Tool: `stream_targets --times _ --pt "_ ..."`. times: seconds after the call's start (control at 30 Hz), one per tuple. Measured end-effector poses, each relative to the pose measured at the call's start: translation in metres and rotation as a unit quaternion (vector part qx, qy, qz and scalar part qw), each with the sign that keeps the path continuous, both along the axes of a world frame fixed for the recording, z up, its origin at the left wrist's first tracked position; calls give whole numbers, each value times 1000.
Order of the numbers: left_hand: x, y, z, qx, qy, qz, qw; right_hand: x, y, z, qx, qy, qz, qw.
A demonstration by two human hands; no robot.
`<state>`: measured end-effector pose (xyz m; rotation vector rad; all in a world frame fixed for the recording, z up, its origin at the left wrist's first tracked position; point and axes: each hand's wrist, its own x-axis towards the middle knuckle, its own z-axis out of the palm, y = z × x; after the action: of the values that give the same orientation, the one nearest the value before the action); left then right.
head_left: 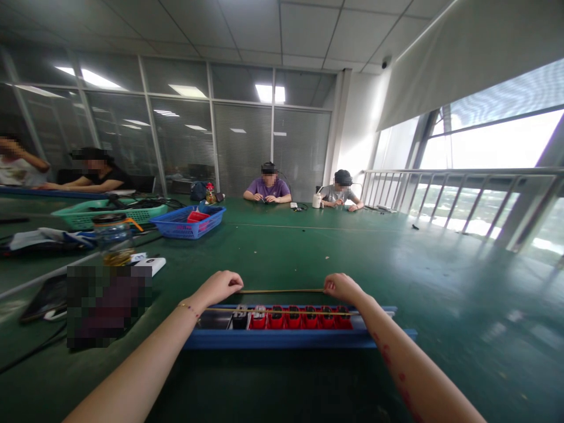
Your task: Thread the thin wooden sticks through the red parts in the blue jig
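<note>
Between my left hand [221, 285] and my right hand [343, 288] runs a thin tan strip [282, 291], taut and nearly level, with one end pinched in each hand. I cannot tell whether it is a band or a cord. Just nearer to me lies a long blue tray [291, 339]. Inside it stands a row of several red pieces with black tops [294, 319], with a black piece [239, 318] at their left end. A second thin tan strip [288, 311] lies lengthwise across the row. My forearms pass over the tray's two ends.
To the left are a blue basket [189, 225], a green basket [88, 217], a lidded jar [113, 239], a white power bank [154, 265] and cables. Across the green table [273, 258] sit several people, two of them opposite me. A railing [453, 200] borders the right side.
</note>
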<state>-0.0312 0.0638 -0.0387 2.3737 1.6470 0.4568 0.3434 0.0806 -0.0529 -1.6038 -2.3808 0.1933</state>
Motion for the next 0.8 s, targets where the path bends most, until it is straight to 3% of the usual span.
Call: stream_targets --times 0.1,0.2,0.33,0.4,0.53,0.8 --pt "-7 -4 14 9 -53 9 999 2 -1 -1 -3 5 7 1000" --pt "-17 -16 39 -2 -98 13 995 2 0 -3 -8 8 10 1000" --pt "-17 -48 76 -81 -57 -35 994 3 1 -4 -5 13 10 1000" --pt "-11 -66 88 -122 -15 -59 991 3 1 -5 -5 14 9 1000" --pt "3 -87 90 -115 47 -64 990 4 1 -5 -7 17 10 1000" --pt "12 -88 77 -69 81 -71 992 6 3 -8 -14 24 7 1000"
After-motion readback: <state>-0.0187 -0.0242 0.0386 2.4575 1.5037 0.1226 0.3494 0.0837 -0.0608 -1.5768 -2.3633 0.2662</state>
